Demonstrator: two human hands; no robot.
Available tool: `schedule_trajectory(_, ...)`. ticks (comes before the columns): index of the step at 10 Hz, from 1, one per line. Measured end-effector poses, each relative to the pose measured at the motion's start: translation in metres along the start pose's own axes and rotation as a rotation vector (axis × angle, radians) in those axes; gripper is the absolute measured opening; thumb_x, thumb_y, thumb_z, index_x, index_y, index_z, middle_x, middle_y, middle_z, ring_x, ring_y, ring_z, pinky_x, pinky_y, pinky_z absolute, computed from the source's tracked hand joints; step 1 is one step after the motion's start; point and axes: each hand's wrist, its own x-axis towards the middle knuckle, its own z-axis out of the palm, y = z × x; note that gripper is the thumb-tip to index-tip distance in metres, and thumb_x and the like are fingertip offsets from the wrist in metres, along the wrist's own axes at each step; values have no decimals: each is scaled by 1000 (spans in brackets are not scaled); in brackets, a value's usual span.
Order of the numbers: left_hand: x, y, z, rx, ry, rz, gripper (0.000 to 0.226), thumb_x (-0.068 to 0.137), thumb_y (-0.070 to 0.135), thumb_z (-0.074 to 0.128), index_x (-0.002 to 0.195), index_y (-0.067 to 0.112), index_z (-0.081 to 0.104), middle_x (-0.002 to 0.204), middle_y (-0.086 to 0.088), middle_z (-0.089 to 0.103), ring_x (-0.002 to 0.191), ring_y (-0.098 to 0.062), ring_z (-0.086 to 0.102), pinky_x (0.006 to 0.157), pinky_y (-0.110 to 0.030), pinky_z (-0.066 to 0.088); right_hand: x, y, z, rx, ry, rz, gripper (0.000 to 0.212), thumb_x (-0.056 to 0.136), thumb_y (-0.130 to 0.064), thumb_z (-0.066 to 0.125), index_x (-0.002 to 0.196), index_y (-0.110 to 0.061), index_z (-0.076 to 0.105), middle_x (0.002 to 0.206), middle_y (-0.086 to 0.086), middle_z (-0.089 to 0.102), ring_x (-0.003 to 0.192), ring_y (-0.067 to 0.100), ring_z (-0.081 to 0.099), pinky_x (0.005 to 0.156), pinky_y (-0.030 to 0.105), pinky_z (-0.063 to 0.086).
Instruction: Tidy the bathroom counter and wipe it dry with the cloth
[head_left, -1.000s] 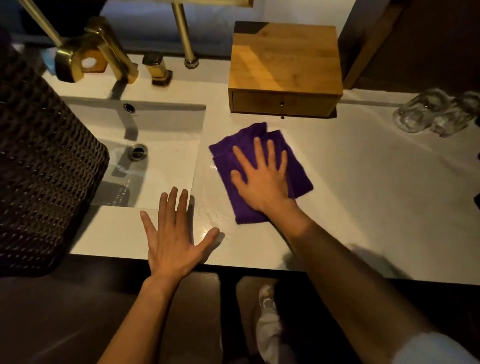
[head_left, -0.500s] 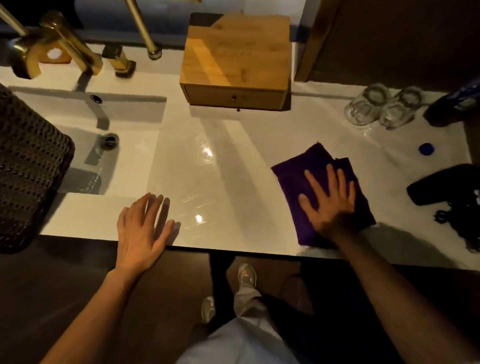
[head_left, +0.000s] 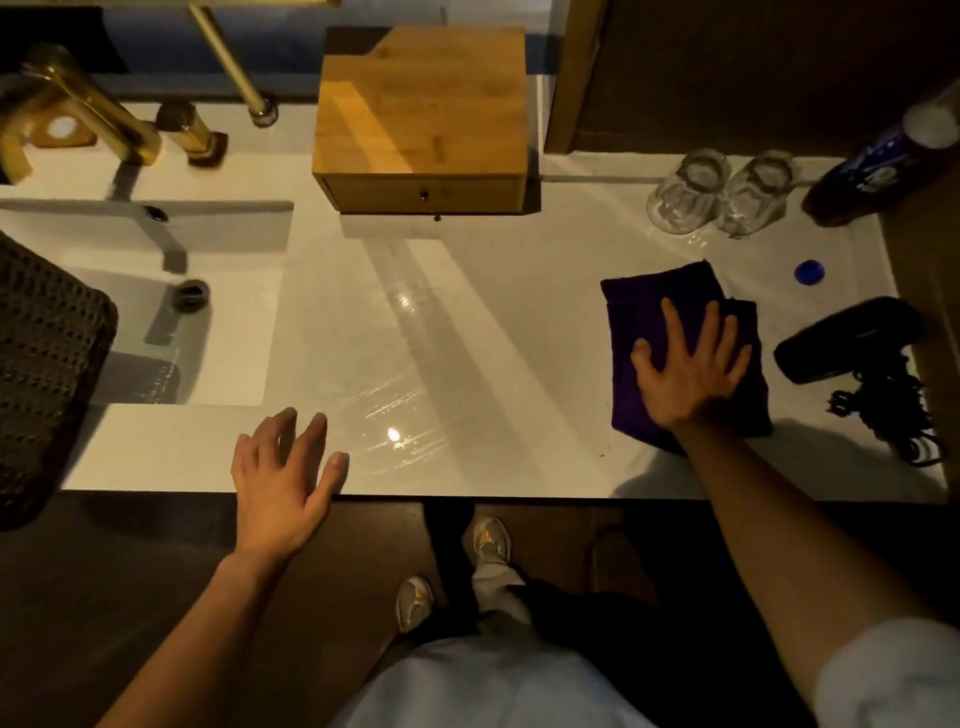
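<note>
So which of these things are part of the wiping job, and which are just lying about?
In use:
purple cloth, flat under the right hand
white counter, wet streaks in the middle
left hand at the counter's front edge

Lying about:
wooden drawer box
two glasses
blue cap
black hair dryer
blue bottle

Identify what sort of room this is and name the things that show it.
Most likely a bathroom, perhaps a hotel's: a white sink under a brass tap, a black hairdryer, and two upturned glasses on the counter.
</note>
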Motion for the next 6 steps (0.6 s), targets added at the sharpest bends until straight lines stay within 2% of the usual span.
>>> schedule_trajectory(1,-1,-1,-3,-31,-23,-5,62,96,60,38,145,25,51,154,-7,32,144,-29,25,120,-58,19,6,-1,0,-6,-29,-4,71,92,-67,21,156,-41,6,166,14,3,152,38,1,119,62,0)
schedule_trajectory(3,-4,-6,-16,-81,-95,59,60,99,62,41,152,36,38,161,-4,26,148,-24,18,123,-54,16,7,-11,-13,-23,-195,83,69,96,-64,19,157,-39,-2,166,12,-10,152,36,-9,120,61,-5)
schedule_trajectory(4,-13,-19,-28,-153,-84,146,66,98,61,44,155,30,36,162,-3,32,150,-21,27,122,-53,25,-21,-30,-20,85,-169,128,68,98,-57,28,158,-34,7,166,14,-3,152,36,-4,120,60,-5)
schedule_trajectory(5,-42,-43,-26,-211,22,249,64,97,49,54,153,21,42,161,-5,37,151,-20,31,120,-55,29,-75,-45,-16,223,4,127,65,97,-50,37,156,-29,18,165,14,10,152,33,5,121,58,-3)
schedule_trajectory(6,-91,-71,-17,-269,34,280,63,95,40,59,152,18,44,163,-7,33,153,-22,29,123,-51,26,-143,-49,0,346,165,57,62,95,-43,45,151,-22,33,162,14,22,150,32,16,121,55,7)
